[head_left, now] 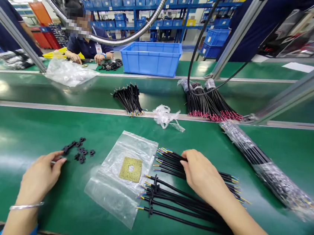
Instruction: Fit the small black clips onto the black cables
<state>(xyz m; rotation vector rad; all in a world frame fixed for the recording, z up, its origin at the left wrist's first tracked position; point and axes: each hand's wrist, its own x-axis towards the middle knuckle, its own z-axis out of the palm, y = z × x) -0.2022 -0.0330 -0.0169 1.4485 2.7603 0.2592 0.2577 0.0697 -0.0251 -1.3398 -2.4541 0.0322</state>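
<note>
My left hand (40,176), with a silver bangle at the wrist, is at the left edge of a scatter of small black rubber parts (82,151). Its thumb and fingertips are close together near one part; whether they grip it is unclear. My right hand (200,172) pinches a black cable in the upper group of cables (170,163) with coloured wire ends. Below it lie more black cables (182,200), with black rubber pieces (153,192) around them near their left ends. Between my hands a yellow sponge square (125,168) with a hole rests on a clear plastic bag (108,176).
Wrapped cables (269,170) lie at the right. Cable bundles (129,97), (209,100) and crumpled plastic (166,116) lie near the metal rail. A blue bin (151,59), a seated person (88,46) and metal posts (235,39) are beyond. A black cord (193,57) hangs down.
</note>
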